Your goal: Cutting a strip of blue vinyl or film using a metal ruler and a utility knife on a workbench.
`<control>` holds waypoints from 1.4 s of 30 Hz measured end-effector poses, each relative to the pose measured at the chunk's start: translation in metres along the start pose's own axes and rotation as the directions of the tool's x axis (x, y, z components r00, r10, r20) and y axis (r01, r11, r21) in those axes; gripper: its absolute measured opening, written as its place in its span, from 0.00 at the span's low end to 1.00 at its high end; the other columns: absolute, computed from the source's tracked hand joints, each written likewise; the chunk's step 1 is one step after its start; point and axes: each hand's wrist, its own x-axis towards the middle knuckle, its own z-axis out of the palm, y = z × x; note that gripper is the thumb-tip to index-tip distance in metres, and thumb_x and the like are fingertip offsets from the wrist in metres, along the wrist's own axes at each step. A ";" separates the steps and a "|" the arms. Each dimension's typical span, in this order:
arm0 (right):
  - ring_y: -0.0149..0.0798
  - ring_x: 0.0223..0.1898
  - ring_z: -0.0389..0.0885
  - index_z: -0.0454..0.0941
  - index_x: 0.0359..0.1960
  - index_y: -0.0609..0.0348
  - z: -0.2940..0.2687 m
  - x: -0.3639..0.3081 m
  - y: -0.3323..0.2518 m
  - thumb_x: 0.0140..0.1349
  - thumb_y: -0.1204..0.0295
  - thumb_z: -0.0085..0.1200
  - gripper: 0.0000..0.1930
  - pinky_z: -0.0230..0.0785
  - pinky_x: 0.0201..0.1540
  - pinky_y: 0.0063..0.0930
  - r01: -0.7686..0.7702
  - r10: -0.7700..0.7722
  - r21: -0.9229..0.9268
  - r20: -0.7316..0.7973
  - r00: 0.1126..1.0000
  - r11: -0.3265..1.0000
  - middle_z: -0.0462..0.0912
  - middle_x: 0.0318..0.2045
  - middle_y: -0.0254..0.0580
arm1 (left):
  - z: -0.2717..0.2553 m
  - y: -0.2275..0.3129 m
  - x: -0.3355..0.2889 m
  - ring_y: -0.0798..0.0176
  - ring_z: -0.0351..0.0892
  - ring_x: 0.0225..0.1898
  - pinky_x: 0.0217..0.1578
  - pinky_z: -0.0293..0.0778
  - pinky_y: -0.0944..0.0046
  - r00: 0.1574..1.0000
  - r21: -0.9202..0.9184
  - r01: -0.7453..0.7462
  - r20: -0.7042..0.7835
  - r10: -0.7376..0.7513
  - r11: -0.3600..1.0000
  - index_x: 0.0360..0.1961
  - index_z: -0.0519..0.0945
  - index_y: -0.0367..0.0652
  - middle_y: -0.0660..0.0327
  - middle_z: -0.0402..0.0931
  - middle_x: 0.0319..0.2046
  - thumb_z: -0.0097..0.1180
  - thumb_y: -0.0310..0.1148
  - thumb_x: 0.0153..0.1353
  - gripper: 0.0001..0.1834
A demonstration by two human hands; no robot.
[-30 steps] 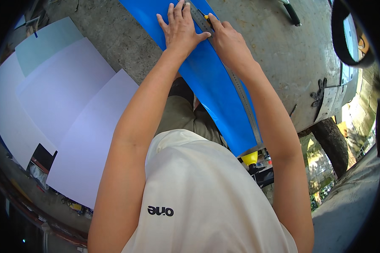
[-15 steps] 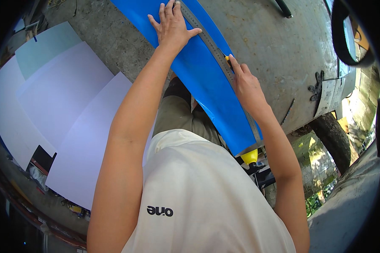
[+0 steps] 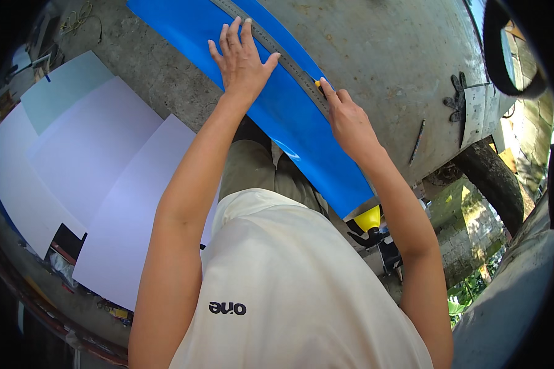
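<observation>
Pressing down with the left hand (image 3: 243, 71), fingers spread apart, fingertips and thumb touching the steel ruler (image 3: 277, 49) and clamping nothing. Closing the right hand (image 3: 349, 126) around a yellow-and-black utility knife (image 3: 318, 85), holding its blade close along the ruler's right edge. Bearing both on the glossy blue sheet (image 3: 289, 132), slanting from far left to near right along the left side of the grey metal table (image 3: 375, 46). Setting the ruler farther along the sheet than half a second ago, now baring blue at the near end, covered by steel before. Seeing a pencil (image 3: 417, 142) and a dark grey glove (image 3: 455, 98) lying to the right, and more of the coiled yellow cord (image 3: 76, 18) at far left than before.
</observation>
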 end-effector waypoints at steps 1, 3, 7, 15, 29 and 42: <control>0.57 0.44 0.84 0.61 0.76 0.58 0.001 0.000 0.001 0.68 0.81 0.49 0.33 0.79 0.48 0.49 -0.001 0.001 0.005 -0.004 1.000 1.000 0.77 0.47 0.55 | -0.005 0.014 -0.017 0.48 0.48 0.79 0.76 0.37 0.29 0.998 -0.013 -0.039 0.042 0.040 0.999 0.77 0.58 0.47 0.56 0.54 0.75 0.76 0.58 0.50 0.59; 0.57 0.44 0.84 0.62 0.76 0.58 0.003 0.000 0.003 0.68 0.81 0.49 0.33 0.78 0.48 0.49 0.030 -0.030 0.023 -0.031 0.999 0.999 0.77 0.47 0.55 | -0.008 0.038 -0.045 0.48 0.47 0.79 0.76 0.37 0.29 0.995 -0.057 -0.048 0.090 0.053 0.997 0.77 0.58 0.46 0.57 0.54 0.75 0.77 0.57 0.49 0.59; 0.57 0.45 0.84 0.62 0.76 0.59 0.005 0.001 0.003 0.67 0.82 0.49 0.33 0.78 0.48 0.50 0.050 -0.049 0.012 -0.041 0.998 0.999 0.77 0.46 0.56 | 0.002 0.063 -0.067 0.48 0.46 0.80 0.76 0.36 0.30 0.986 -0.112 -0.001 0.164 0.019 0.994 0.76 0.57 0.42 0.57 0.53 0.76 0.78 0.56 0.47 0.62; 0.57 0.46 0.84 0.62 0.75 0.60 0.012 -0.019 0.019 0.66 0.83 0.49 0.34 0.78 0.50 0.49 0.065 -0.063 0.030 -0.056 0.996 0.997 0.78 0.46 0.57 | 0.010 0.073 -0.070 0.47 0.44 0.80 0.75 0.38 0.26 0.979 -0.079 0.048 0.201 -0.031 0.996 0.76 0.56 0.40 0.56 0.51 0.77 0.79 0.55 0.47 0.63; 0.53 0.46 0.82 0.60 0.77 0.59 0.017 -0.115 0.065 0.65 0.83 0.50 0.36 0.78 0.51 0.46 -0.023 0.021 0.032 0.044 0.999 0.999 0.75 0.45 0.53 | 0.011 0.077 -0.077 0.46 0.46 0.80 0.75 0.41 0.28 0.989 -0.027 0.061 0.140 -0.056 0.998 0.75 0.59 0.41 0.56 0.53 0.75 0.76 0.54 0.52 0.57; 0.53 0.46 0.84 0.62 0.76 0.58 0.028 -0.117 0.078 0.63 0.84 0.50 0.36 0.79 0.50 0.45 0.044 -0.042 0.066 -0.033 0.999 0.997 0.77 0.46 0.53 | 0.001 0.114 -0.182 0.50 0.55 0.77 0.76 0.44 0.38 0.822 -0.184 -0.442 0.308 0.479 0.878 0.67 0.74 0.56 0.57 0.63 0.70 0.68 0.39 0.60 0.33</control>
